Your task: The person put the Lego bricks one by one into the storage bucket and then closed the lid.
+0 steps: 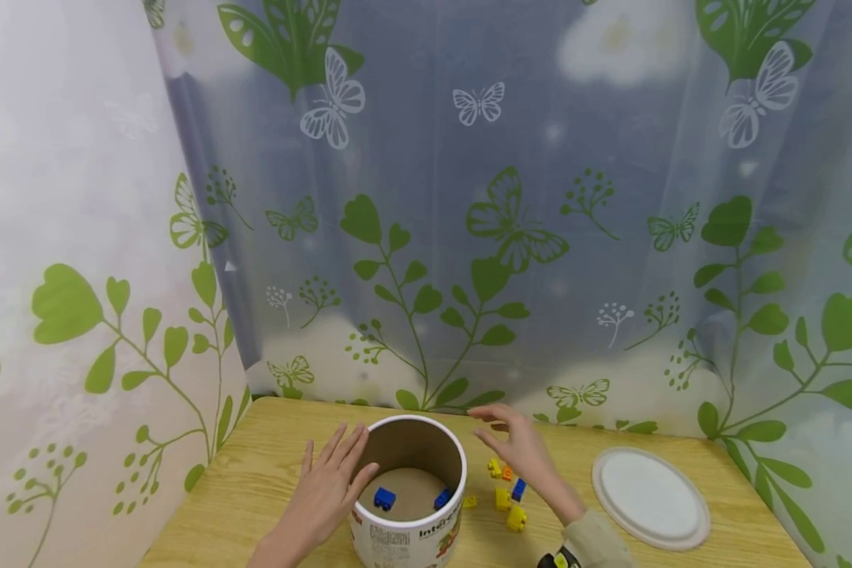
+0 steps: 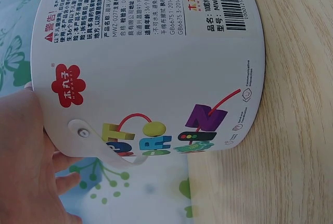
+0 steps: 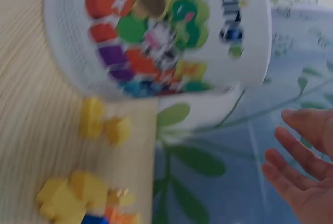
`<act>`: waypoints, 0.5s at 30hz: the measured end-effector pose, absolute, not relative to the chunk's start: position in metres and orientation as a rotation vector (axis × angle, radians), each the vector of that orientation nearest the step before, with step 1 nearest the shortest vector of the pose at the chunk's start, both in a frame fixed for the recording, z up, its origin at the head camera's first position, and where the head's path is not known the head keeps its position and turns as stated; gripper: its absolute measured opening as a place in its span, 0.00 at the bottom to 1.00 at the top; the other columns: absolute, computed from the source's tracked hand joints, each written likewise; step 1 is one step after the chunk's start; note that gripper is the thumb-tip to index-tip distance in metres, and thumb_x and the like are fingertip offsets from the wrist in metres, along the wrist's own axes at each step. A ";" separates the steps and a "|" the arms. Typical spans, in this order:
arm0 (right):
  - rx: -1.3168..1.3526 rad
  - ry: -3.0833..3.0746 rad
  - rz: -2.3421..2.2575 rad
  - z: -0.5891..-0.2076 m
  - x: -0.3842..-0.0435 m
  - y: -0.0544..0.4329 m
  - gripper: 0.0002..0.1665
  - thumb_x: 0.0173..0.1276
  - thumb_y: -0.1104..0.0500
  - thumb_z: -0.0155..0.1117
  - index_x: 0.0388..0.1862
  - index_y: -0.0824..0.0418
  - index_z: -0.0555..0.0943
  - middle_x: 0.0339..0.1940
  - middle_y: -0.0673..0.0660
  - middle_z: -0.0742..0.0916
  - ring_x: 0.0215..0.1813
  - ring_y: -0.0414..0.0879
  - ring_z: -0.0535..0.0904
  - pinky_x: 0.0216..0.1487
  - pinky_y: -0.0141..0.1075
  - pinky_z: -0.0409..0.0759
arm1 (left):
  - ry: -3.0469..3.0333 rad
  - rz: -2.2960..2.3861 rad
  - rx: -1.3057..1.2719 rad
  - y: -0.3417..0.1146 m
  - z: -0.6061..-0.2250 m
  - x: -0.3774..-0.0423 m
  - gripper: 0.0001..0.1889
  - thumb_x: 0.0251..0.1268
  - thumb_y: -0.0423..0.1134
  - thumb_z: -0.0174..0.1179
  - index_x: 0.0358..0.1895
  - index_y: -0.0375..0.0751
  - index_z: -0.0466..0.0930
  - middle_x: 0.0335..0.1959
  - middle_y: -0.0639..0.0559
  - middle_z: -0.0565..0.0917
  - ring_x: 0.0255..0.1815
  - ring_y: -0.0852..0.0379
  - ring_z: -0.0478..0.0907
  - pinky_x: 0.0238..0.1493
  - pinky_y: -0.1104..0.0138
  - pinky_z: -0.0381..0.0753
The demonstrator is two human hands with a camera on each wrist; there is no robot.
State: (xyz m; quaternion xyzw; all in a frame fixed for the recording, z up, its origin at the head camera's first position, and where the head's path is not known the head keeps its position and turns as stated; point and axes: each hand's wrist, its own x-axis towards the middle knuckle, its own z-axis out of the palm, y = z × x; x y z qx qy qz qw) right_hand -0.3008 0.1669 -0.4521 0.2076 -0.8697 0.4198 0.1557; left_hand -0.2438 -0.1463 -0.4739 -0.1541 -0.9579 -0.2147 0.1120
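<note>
A white round bucket (image 1: pixel 406 535) with printed pictures stands on the table, its inside seen from above. Two blue toy bricks lie on its floor: one brick (image 1: pixel 384 498) left of centre, another brick (image 1: pixel 442 498) by the right wall. My left hand (image 1: pixel 324 487) lies against the bucket's left rim, fingers straight; in the left wrist view the bucket's handle (image 2: pixel 122 161) hangs beside it. Past the right rim, my right hand (image 1: pixel 517 443) is raised with loosely bent fingers and holds nothing. Below it are several bricks, among them a yellow brick (image 1: pixel 517 518) and a blue brick (image 1: pixel 518 490).
A round white lid (image 1: pixel 651 497) lies flat on the wooden table (image 1: pixel 255 450) at the right. More yellow bricks (image 3: pixel 67 198) and an orange brick (image 1: pixel 507 472) are scattered between bucket and lid. A curtain (image 1: pixel 426 237) with leaves and butterflies hangs behind the table.
</note>
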 end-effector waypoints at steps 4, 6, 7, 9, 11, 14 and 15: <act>0.511 -2.492 1.243 -0.465 -0.306 0.185 0.18 0.67 0.64 0.72 0.56 0.57 0.86 0.53 0.55 0.88 0.56 0.55 0.83 0.58 0.54 0.82 | -2.820 -0.643 -0.456 -0.147 -0.474 -0.244 0.33 0.81 0.59 0.44 0.79 0.44 0.62 0.80 0.50 0.62 0.83 0.45 0.50 0.75 0.32 0.40; 0.483 -2.487 1.244 -0.472 -0.308 0.194 0.19 0.67 0.63 0.72 0.57 0.58 0.85 0.54 0.56 0.88 0.57 0.56 0.83 0.58 0.55 0.81 | -2.823 -0.648 -0.458 -0.147 -0.474 -0.244 0.34 0.81 0.60 0.44 0.79 0.44 0.62 0.80 0.50 0.62 0.83 0.45 0.50 0.75 0.32 0.40; 0.467 -2.485 1.240 -0.475 -0.309 0.199 0.19 0.67 0.63 0.72 0.58 0.58 0.85 0.54 0.57 0.88 0.57 0.57 0.83 0.58 0.55 0.81 | -2.823 -0.648 -0.459 -0.147 -0.474 -0.243 0.34 0.81 0.60 0.44 0.79 0.44 0.62 0.80 0.50 0.62 0.83 0.45 0.50 0.75 0.32 0.40; 0.431 -2.481 1.233 -0.481 -0.311 0.207 0.21 0.67 0.63 0.72 0.59 0.60 0.84 0.55 0.58 0.88 0.56 0.58 0.83 0.58 0.55 0.81 | -2.824 -0.647 -0.459 -0.147 -0.474 -0.243 0.34 0.80 0.60 0.43 0.79 0.44 0.61 0.80 0.50 0.62 0.83 0.45 0.50 0.75 0.32 0.40; 0.398 -2.474 1.247 -0.487 -0.314 0.215 0.23 0.66 0.65 0.72 0.60 0.61 0.84 0.55 0.60 0.87 0.56 0.60 0.83 0.57 0.55 0.81 | -2.825 -0.646 -0.457 -0.147 -0.474 -0.243 0.34 0.80 0.61 0.42 0.79 0.44 0.62 0.80 0.51 0.62 0.83 0.45 0.50 0.75 0.32 0.40; 0.354 -2.465 1.277 -0.496 -0.317 0.225 0.24 0.65 0.67 0.73 0.60 0.62 0.83 0.54 0.61 0.87 0.55 0.62 0.82 0.57 0.56 0.81 | -2.822 -0.649 -0.455 -0.147 -0.474 -0.244 0.34 0.80 0.61 0.42 0.79 0.44 0.62 0.80 0.51 0.62 0.83 0.45 0.50 0.75 0.32 0.40; 0.339 -2.463 1.289 -0.499 -0.317 0.228 0.24 0.65 0.67 0.72 0.60 0.62 0.83 0.53 0.62 0.87 0.55 0.62 0.83 0.56 0.56 0.82 | -2.822 -0.649 -0.454 -0.146 -0.474 -0.243 0.34 0.80 0.61 0.42 0.79 0.44 0.62 0.80 0.51 0.62 0.83 0.45 0.50 0.75 0.32 0.40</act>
